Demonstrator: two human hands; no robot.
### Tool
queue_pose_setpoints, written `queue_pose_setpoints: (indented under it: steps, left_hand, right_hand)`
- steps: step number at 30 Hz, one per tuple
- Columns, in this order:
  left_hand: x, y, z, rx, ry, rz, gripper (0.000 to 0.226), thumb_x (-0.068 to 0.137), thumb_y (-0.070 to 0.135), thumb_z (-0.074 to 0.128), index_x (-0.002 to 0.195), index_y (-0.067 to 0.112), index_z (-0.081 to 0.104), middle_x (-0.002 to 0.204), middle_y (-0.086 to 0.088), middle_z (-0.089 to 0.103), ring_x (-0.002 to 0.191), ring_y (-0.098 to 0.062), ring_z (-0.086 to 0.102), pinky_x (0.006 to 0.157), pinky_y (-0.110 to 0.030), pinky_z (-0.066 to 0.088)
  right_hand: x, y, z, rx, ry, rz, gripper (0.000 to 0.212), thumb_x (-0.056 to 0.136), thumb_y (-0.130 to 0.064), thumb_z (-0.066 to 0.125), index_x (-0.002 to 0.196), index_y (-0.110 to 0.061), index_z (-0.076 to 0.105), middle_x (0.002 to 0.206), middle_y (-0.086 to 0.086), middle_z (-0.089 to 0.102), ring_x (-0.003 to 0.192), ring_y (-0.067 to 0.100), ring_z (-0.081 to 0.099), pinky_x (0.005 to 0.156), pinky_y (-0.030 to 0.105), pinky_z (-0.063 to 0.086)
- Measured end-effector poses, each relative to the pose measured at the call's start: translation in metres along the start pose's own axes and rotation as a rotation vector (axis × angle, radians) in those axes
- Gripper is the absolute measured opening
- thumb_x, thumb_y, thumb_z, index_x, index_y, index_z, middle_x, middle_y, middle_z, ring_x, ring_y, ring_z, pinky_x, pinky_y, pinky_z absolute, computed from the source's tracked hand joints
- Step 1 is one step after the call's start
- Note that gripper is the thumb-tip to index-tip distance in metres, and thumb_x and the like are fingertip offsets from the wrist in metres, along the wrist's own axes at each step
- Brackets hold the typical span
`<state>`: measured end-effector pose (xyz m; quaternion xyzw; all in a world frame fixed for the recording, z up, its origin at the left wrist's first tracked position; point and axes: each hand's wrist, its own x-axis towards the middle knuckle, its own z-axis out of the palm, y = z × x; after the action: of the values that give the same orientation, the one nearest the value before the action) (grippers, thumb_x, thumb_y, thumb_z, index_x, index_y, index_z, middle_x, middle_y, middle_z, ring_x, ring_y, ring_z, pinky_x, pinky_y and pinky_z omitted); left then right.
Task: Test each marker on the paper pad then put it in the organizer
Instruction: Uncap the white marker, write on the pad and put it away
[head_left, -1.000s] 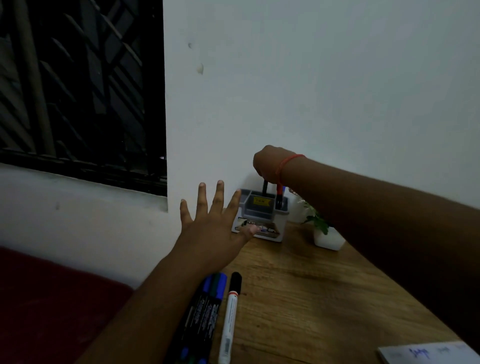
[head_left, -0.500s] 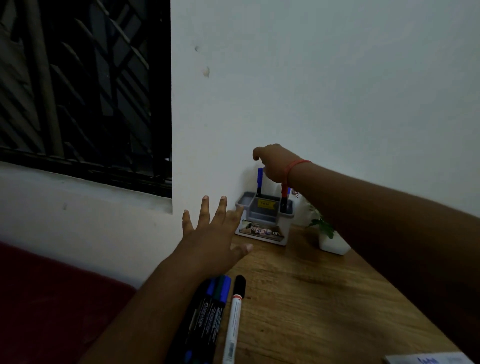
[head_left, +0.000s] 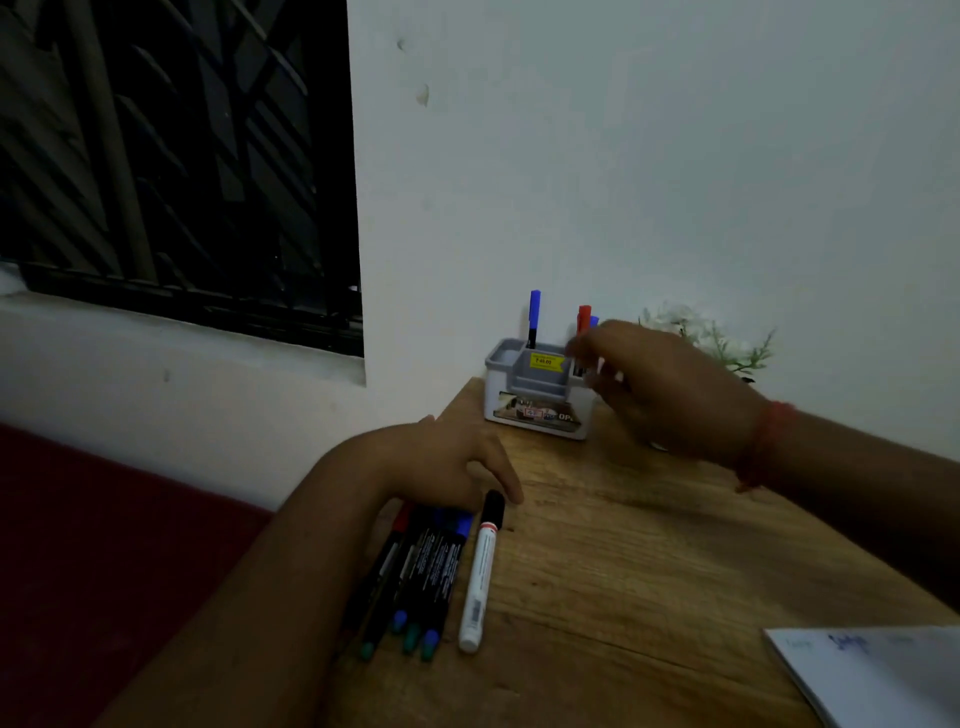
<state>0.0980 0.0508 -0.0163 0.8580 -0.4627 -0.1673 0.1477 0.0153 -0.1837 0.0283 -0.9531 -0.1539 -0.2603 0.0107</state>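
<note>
Against the wall at the bench's (head_left: 649, 545) far end, my right hand (head_left: 670, 389) hovers blurred beside the organizer (head_left: 537, 397), grip empty, fingers loosely apart. Nearer me, my left hand (head_left: 441, 462) rests fingers-down, unclenched, on the row of markers (head_left: 431, 571); the paper pad (head_left: 872, 675) lies at bottom right.

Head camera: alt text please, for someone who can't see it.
A person's right hand hovers empty beside a grey organizer holding three upright markers, while the left hand rests on loose markers on a wooden table.

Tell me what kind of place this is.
Probably a home desk or study corner: a wooden table against a white wall, a desk organizer holding markers, a small potted plant, and a barred window.
</note>
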Motion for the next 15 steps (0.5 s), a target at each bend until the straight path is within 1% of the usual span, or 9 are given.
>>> queue_pose_setpoints:
  steps: [1,3,6,8,10,12,15]
  left_hand:
    - [0.0,0.001,0.001,0.004,-0.013,0.012,0.041,0.086,0.011,0.062,0.115,0.038,0.071,0.129,0.014,0.054,0.122,-0.007,0.047,0.107,-0.032,0.039]
    - [0.002,0.001,0.003,0.015,-0.018,0.018,0.039,0.085,0.01,0.063,0.113,0.037,0.072,0.124,0.013,0.055,0.117,-0.006,0.05,0.105,-0.033,0.042]
    - [0.003,0.001,0.006,0.025,-0.009,0.024,0.04,0.084,0.007,0.065,0.112,0.034,0.073,0.119,0.011,0.056,0.111,-0.007,0.052,0.102,-0.036,0.045]
    - [0.005,0.0,0.008,0.04,-0.004,0.035,0.041,0.083,0.008,0.067,0.111,0.037,0.072,0.116,0.012,0.056,0.109,-0.008,0.053,0.1,-0.038,0.046]
    - [0.006,-0.003,0.009,0.044,0.002,0.048,0.037,0.083,0.015,0.071,0.109,0.042,0.072,0.114,0.014,0.056,0.107,-0.007,0.053,0.099,-0.038,0.046]
    - [0.008,-0.003,0.009,0.026,-0.008,0.048,0.032,0.085,0.023,0.073,0.11,0.042,0.071,0.11,0.017,0.057,0.104,-0.003,0.052,0.097,-0.033,0.045]
    - [0.009,-0.001,0.01,0.036,0.027,0.039,0.028,0.089,0.027,0.071,0.114,0.04,0.07,0.101,0.026,0.055,0.098,0.006,0.049,0.091,-0.025,0.038]
  right_hand:
    - [-0.011,-0.003,-0.002,0.011,-0.014,-0.002,0.027,0.095,-0.02,0.055,0.122,-0.022,0.058,0.113,-0.005,0.063,0.089,0.006,0.058,0.076,0.025,0.05]
    - [-0.03,-0.008,-0.005,0.025,-0.044,-0.004,0.032,0.092,-0.03,0.048,0.122,-0.024,0.058,0.111,-0.01,0.062,0.086,-0.001,0.054,0.073,0.019,0.048]
    - [-0.055,-0.007,-0.007,0.036,-0.079,0.002,0.035,0.091,-0.034,0.048,0.125,-0.029,0.057,0.106,-0.019,0.057,0.08,-0.006,0.055,0.067,0.01,0.042]
    - [-0.073,-0.005,-0.011,0.038,-0.103,0.024,0.035,0.09,-0.035,0.049,0.124,-0.03,0.057,0.105,-0.023,0.055,0.081,-0.008,0.055,0.064,0.009,0.042]
    - [-0.093,-0.001,-0.017,0.05,-0.104,0.044,0.038,0.09,-0.039,0.048,0.125,-0.028,0.058,0.107,-0.019,0.059,0.082,-0.005,0.057,0.063,0.015,0.049]
    - [-0.113,0.005,-0.025,0.044,-0.084,0.062,0.04,0.091,-0.048,0.045,0.126,-0.031,0.055,0.106,-0.02,0.06,0.079,-0.005,0.058,0.06,0.017,0.051]
    - [-0.139,0.017,-0.043,0.044,-0.077,0.149,0.042,0.089,-0.054,0.04,0.128,-0.042,0.048,0.103,-0.029,0.057,0.079,-0.007,0.06,0.058,0.012,0.049]
